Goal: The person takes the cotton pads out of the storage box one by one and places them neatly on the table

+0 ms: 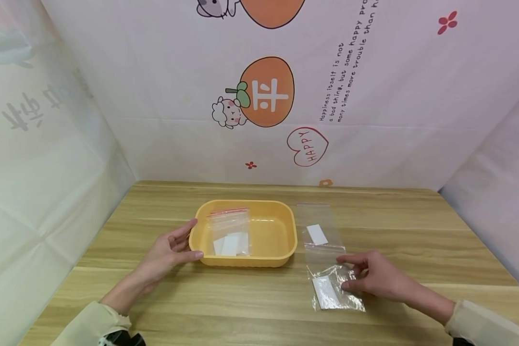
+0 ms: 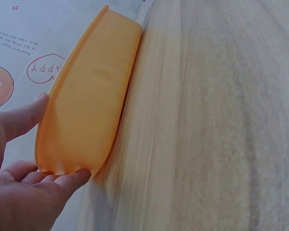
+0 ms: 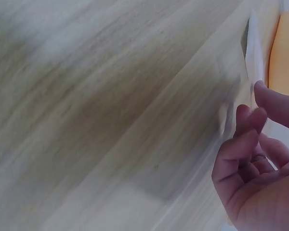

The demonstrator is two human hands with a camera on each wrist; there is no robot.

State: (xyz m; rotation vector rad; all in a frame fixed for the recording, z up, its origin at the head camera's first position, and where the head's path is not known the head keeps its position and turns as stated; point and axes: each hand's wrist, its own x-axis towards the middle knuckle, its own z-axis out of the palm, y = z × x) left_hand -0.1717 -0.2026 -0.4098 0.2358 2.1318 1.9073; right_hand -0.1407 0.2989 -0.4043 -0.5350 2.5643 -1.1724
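Observation:
My left hand (image 1: pixel 166 254) grips the left end of a yellow plastic basin (image 1: pixel 265 262), thumb at the near corner and fingers along the side wall; the left wrist view shows the fingertips against its outer wall. Inside the basin lie clear zip bags (image 1: pixel 229 226) with red seal lines and white cards. To the basin's right, my right hand (image 1: pixel 378 276) pinches the right edge of a clear zip bag (image 1: pixel 350 300) holding a white card (image 1: pixel 326 292). In the right wrist view, thumb and fingers nearly meet at the bag's edge, and part of the contact is hidden.
Another clear zip bag (image 1: pixel 317 214) with a white card (image 1: pixel 317 234) lies just behind, partly overlapped by the near bag. The wood-grain table (image 1: pixel 242 302) is bounded by a printed white cloth (image 1: pixel 177 144) at the back and cloth walls at both sides.

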